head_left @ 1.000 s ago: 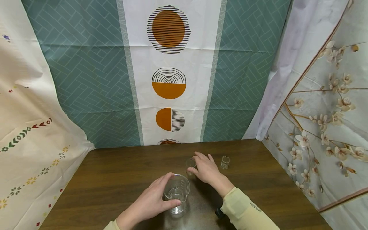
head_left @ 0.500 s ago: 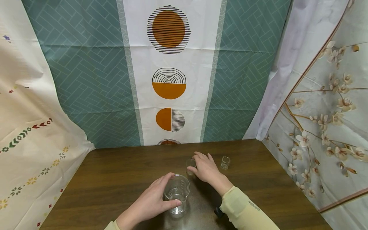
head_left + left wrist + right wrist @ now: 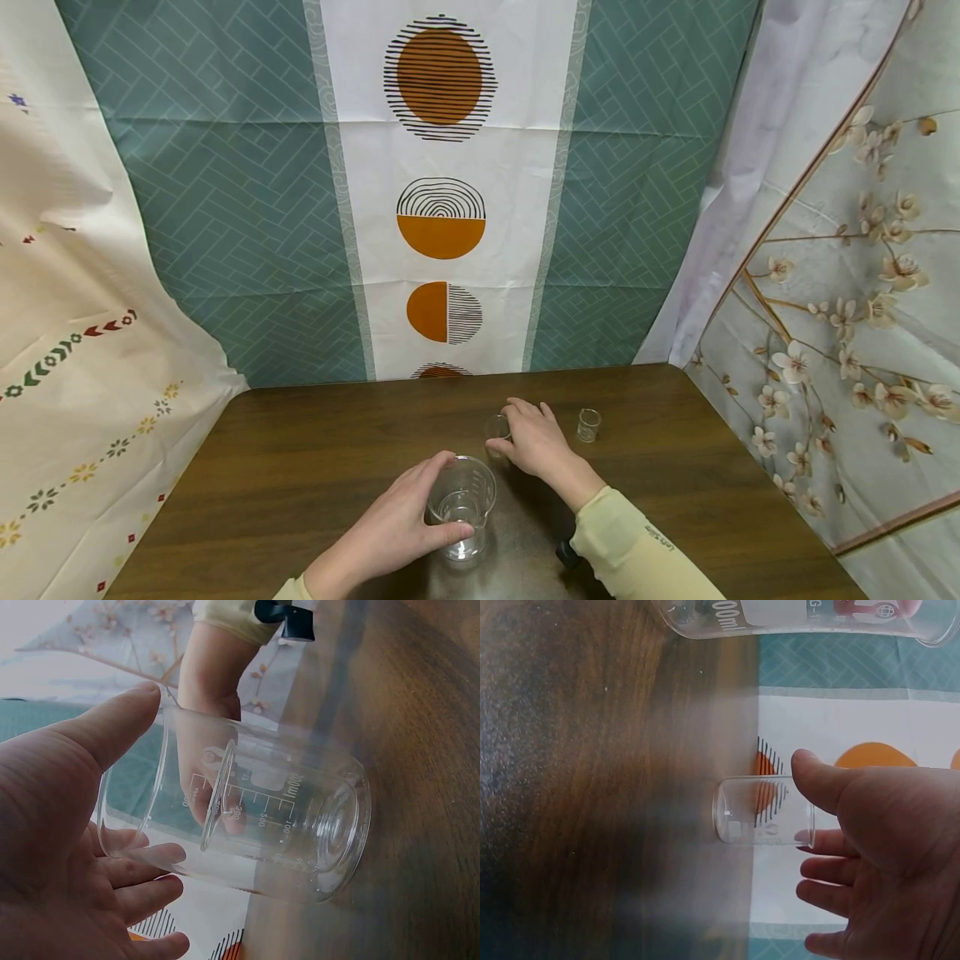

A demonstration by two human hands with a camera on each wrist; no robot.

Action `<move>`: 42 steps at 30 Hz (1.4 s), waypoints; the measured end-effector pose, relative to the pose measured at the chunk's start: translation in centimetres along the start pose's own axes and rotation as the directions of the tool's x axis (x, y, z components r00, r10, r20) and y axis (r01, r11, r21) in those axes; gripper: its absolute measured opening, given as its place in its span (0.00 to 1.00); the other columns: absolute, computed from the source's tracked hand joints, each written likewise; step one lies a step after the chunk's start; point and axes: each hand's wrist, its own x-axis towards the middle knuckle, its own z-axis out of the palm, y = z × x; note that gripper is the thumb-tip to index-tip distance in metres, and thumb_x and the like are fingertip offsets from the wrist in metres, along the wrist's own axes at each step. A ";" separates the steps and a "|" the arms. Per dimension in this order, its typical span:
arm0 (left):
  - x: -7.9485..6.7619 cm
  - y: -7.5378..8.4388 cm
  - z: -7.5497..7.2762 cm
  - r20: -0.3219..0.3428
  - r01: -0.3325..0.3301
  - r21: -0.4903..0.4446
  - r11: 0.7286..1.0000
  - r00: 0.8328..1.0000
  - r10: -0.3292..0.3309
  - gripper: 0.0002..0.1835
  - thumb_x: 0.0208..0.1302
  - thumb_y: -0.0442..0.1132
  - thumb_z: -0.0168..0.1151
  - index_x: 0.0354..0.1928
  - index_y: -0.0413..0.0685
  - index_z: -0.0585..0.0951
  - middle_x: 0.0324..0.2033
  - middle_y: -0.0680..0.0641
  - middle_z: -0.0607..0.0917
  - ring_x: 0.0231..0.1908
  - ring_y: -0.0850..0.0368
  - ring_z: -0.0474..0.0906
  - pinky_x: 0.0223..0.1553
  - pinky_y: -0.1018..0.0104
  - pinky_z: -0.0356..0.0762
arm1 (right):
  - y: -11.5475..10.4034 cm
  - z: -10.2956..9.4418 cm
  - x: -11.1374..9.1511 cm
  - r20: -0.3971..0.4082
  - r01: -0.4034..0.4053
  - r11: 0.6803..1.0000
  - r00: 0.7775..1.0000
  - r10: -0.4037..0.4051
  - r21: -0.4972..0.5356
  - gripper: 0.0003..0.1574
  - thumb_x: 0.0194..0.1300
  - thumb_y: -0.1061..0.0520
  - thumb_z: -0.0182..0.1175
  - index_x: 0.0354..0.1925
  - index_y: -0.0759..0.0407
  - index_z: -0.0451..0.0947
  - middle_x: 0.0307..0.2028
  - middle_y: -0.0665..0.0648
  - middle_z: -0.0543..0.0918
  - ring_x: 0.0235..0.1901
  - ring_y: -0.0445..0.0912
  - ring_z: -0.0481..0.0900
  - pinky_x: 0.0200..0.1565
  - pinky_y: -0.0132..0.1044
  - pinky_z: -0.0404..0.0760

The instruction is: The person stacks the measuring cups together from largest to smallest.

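Observation:
A large clear glass beaker point(image 3: 480, 492) with measuring marks stands upright on the table. A smaller glass beaker point(image 3: 212, 814) appears nested inside it. My left hand point(image 3: 401, 521) grips the large beaker by its rim, thumb on the near side and fingers on the far side. Farther back, my right hand point(image 3: 534, 437) holds a small clear beaker point(image 3: 761, 814) near its rim between thumb and index finger, the other fingers spread. That small beaker is upright, partly hidden by the hand in the head view. To the right of my right hand stands another small beaker point(image 3: 588, 425).
The brown wooden table point(image 3: 315, 450) ends at a patterned green and white cloth point(image 3: 450, 350) hanging behind it. A cream cloth point(image 3: 97, 400) drapes along the left side, and a floral cloth point(image 3: 795, 367) along the right.
My right hand and forearm have shifted very slightly left. My left hand and the beakers look the same as before.

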 end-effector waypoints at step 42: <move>-0.1 -0.1 0.0 0.006 0.006 -0.009 1.000 1.000 -0.006 0.47 0.64 0.68 0.77 0.77 0.53 0.71 0.70 0.51 0.80 0.72 0.47 0.74 0.68 0.36 0.75 | -0.1 0.2 0.3 -0.013 0.017 1.000 1.000 -0.017 -0.025 0.36 0.74 0.40 0.74 0.63 0.67 0.82 0.69 0.67 0.79 0.71 0.62 0.77 0.77 0.62 0.66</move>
